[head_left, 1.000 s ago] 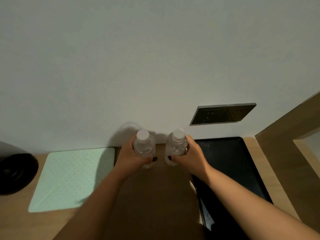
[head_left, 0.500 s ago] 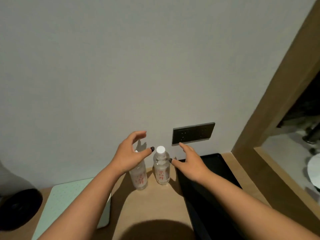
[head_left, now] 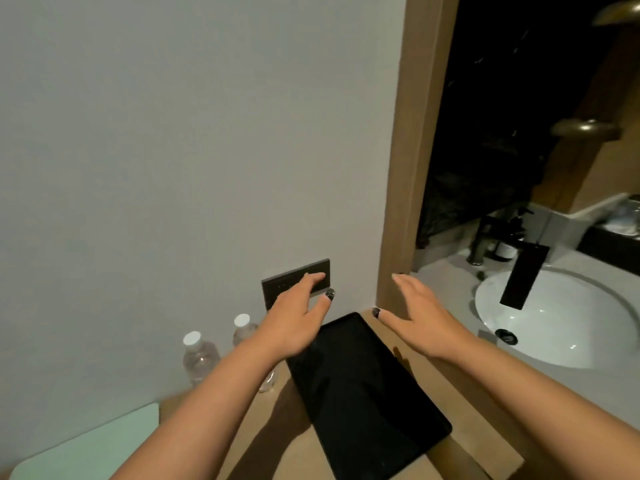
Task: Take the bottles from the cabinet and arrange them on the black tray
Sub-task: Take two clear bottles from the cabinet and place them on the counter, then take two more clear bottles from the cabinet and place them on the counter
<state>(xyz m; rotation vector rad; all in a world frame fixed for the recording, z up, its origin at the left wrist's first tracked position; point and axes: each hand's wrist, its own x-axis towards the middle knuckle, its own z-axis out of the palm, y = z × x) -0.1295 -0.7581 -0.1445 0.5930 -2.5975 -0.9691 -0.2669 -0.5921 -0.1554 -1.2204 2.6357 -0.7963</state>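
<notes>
both hands empty, fingers straight and spread: left hand (head_left: 294,315) above the black tray's (head_left: 363,403) far left corner, right hand (head_left: 417,318) beyond its right edge; two capped water bottles (head_left: 201,358) upright on the wooden counter (head_left: 263,434), left of tray.

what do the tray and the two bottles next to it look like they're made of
Black tray: probably plastic or lacquered board; smooth, dark, with a faint sheen and rounded corners.
Two bottles: clear thin plastic, it seems; see-through bodies with white screw caps.
</notes>
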